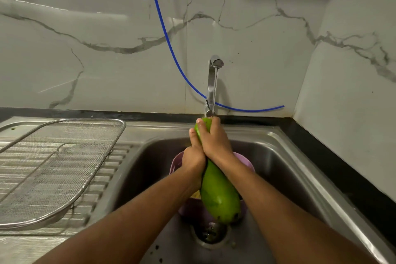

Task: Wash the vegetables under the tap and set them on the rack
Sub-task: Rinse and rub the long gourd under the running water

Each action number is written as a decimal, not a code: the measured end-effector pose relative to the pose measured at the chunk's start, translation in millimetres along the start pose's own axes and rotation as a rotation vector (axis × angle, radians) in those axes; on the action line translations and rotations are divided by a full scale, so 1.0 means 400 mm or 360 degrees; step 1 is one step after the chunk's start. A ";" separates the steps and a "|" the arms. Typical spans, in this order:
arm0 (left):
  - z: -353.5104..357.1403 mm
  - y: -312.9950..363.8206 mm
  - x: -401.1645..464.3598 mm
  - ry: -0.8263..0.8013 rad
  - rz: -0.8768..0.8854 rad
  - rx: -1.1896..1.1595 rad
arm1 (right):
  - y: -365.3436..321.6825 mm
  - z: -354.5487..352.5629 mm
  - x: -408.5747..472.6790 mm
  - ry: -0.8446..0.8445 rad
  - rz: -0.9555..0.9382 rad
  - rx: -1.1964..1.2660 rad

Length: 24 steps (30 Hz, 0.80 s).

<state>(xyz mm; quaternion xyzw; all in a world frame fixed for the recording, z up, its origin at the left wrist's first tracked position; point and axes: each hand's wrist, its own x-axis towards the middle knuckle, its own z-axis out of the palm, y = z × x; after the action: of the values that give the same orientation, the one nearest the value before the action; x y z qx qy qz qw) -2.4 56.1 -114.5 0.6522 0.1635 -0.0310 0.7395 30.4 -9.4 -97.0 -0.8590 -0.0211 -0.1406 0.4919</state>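
Head view: both hands, left hand (194, 159) and right hand (215, 141), wrap the green gourd (218, 195) over the sink (285, 156), narrow end under the tap (213, 83). Washing midway; mesh rack (60, 169) left of sink holds nothing yet.

One gourd (218, 193), one rack (53, 169), two hands.
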 end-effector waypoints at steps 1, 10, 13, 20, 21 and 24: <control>-0.003 0.006 0.001 -0.0020 -0.0049 -0.0053 | 0.008 0.002 0.006 -0.0064 0.0000 0.0090; 0.006 0.016 0.019 -0.0249 -0.0109 -0.0135 | 0.043 -0.016 -0.030 -0.0224 0.0222 0.0328; 0.012 0.022 0.010 -0.0353 -0.0062 -0.0076 | 0.052 -0.028 -0.027 -0.0207 0.0334 0.0351; 0.012 0.021 0.009 -0.0381 0.0058 -0.0014 | 0.040 -0.035 -0.053 -0.0107 0.0604 0.0290; 0.013 0.020 0.010 -0.0363 0.0089 -0.0003 | 0.037 -0.037 -0.053 -0.0122 0.0658 0.0273; 0.017 0.020 0.007 -0.0342 0.0200 0.0054 | 0.028 -0.046 -0.062 -0.0131 0.0776 0.0214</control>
<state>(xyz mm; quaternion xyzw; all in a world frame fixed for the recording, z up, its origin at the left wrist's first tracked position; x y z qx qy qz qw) 3.5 51.2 -106.9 0.6666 0.0416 -0.0572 0.7420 4.4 -28.4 -104.2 -0.8090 0.1571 0.0190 0.5661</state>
